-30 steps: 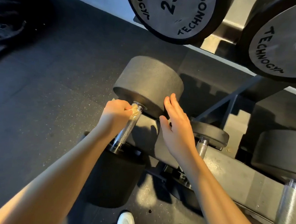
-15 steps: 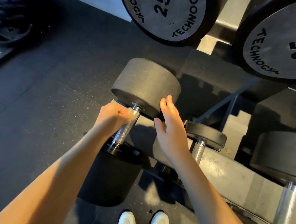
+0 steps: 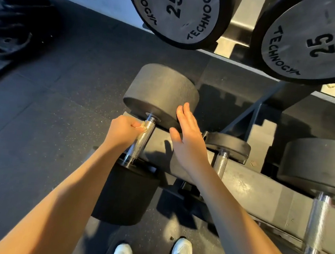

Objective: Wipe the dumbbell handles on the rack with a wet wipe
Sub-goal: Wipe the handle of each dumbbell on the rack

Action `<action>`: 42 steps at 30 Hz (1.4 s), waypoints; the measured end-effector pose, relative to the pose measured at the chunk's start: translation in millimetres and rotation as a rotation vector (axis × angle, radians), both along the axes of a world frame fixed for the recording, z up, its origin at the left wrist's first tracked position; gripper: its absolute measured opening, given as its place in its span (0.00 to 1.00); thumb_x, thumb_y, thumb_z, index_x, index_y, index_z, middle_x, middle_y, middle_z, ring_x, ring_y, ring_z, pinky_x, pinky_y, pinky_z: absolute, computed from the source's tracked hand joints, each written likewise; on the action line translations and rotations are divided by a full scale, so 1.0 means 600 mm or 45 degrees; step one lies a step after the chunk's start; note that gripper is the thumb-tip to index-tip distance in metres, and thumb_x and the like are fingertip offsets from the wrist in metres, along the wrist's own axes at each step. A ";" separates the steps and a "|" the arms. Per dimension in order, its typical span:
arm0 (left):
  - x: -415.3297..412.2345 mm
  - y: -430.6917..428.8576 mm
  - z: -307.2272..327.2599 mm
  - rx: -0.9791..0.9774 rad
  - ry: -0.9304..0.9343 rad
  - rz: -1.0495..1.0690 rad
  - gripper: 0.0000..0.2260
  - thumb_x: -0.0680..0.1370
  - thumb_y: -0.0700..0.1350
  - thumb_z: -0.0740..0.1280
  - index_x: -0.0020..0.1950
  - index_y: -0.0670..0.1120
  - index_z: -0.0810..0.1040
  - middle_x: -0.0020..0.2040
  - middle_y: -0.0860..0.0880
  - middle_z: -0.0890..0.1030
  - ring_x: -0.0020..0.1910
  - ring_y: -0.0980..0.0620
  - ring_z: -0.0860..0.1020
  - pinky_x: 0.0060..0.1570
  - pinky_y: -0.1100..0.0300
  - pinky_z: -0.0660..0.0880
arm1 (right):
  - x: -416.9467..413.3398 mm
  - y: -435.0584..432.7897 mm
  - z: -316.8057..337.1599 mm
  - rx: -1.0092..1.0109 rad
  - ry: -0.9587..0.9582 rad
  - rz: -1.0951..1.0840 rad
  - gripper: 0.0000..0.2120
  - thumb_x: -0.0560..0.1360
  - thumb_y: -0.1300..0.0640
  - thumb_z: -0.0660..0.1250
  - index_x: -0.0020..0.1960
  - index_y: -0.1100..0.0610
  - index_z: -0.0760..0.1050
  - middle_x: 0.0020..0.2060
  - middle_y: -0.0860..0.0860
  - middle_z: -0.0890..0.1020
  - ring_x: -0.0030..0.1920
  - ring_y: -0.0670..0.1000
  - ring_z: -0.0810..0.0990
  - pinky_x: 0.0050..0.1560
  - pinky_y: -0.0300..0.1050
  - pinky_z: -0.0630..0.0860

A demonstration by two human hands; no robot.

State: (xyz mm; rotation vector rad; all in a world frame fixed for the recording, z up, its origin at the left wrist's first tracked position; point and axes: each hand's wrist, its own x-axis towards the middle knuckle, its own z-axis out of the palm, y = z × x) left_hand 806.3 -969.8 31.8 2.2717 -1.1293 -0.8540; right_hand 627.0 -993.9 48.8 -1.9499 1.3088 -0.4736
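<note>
Handle (image 3: 142, 140) of the leftmost dumbbell sits on the rack (image 3: 257, 191), tilted, its far head (image 3: 161, 91) up on the rail and its near head (image 3: 125, 195) hanging low toward the floor (image 3: 46, 99). L hand (image 3: 123, 131) is curled into a fist at the handle's upper end, fingers pinching the wipe (image 3: 141, 126) against the bar's left side. R hand (image 3: 187, 140) is flat, fingers straight and together, tips touching the rim of the far head, thumb spread.

Vs 1 s ago: L hand stays near the top collar, but the wipe, then draped over the bar's top, now shows only as a small pale scrap at the fingers w/ bare knurling beside it. R hand keeps its spot on the head. Shoes (image 3: 181, 249) at the bottom edge have shifted a bit.

Writing: two grey discs above, left disc (image 3: 179, 13) and right disc (image 3: 309, 41), each read "25" and "TECHNOGYM", partly cut off by the frame. No text legible on the handle or heads.

Two more handles (image 3: 221, 163) lie on the rack to the right
</note>
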 end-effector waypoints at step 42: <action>0.039 0.133 0.009 -0.345 -0.042 -0.348 0.19 0.79 0.52 0.59 0.67 0.48 0.75 0.66 0.50 0.74 0.66 0.51 0.69 0.66 0.57 0.64 | 0.116 0.060 -0.023 0.433 -0.523 -0.796 0.07 0.75 0.66 0.65 0.45 0.56 0.78 0.38 0.49 0.80 0.38 0.45 0.78 0.33 0.28 0.74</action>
